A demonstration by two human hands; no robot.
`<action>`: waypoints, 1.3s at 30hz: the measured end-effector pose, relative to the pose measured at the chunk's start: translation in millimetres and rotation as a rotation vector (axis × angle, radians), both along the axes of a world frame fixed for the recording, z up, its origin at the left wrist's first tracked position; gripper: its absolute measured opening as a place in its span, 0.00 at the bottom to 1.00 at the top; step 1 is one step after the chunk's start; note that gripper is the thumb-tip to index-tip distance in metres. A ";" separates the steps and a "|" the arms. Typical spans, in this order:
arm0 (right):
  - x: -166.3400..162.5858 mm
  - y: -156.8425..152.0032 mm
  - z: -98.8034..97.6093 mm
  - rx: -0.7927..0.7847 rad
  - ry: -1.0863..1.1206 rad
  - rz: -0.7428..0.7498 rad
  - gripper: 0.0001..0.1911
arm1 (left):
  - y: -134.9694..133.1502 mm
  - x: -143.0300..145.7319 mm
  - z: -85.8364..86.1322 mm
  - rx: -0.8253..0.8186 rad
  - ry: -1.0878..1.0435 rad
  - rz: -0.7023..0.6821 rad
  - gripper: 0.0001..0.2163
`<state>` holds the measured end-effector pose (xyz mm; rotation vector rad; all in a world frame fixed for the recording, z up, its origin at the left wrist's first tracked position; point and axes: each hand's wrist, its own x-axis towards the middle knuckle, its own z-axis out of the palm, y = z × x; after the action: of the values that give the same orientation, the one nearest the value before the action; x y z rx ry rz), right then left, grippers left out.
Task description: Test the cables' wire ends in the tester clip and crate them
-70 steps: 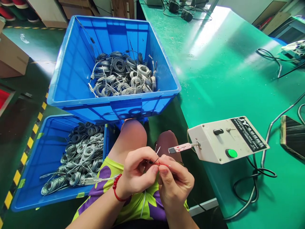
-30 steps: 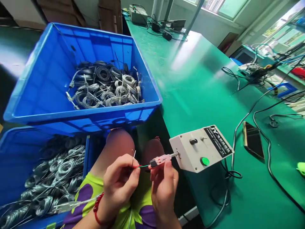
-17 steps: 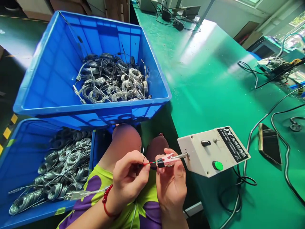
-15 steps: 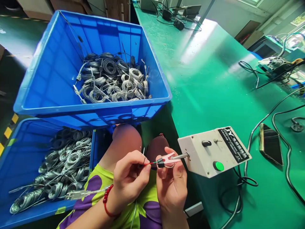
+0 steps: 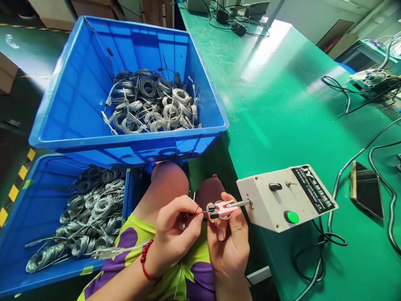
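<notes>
The left hand (image 5: 178,225) pinches a few thin wires (image 5: 200,212), red, green and black among them, between thumb and forefinger, while the right hand (image 5: 230,236) curls round a pink clip (image 5: 224,207), fingers and thumb pressed to its sides. The clip's black tips stand apart, and the wires reach to them from the left; whether they lie fully between the tips is too small to tell. The clip sits on a metal shaft (image 5: 239,204) jutting past the left edge of the green tabletop (image 5: 282,108) from a white control box (image 5: 286,200) placed at that edge, its green button (image 5: 293,217) facing up. A smartphone (image 5: 366,190) lies farther in, right of the box. Beside the tabletop's left edge stands a blue crate (image 5: 131,140) of coiled cables (image 5: 153,100); a lower blue crate (image 5: 44,179), partly hidden by it, holds more coils (image 5: 94,211).
</notes>
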<state>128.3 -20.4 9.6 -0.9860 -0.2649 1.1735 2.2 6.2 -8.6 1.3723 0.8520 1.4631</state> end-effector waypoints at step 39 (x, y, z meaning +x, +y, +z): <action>-18.3 0.9 -18.6 -0.071 0.163 0.136 0.12 | 0.2 2.7 8.4 -0.073 -0.120 -0.074 0.04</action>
<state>110.0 -19.5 -9.0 -0.9393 -0.1623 1.3878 4.9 6.3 -0.2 1.2360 0.7627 1.4288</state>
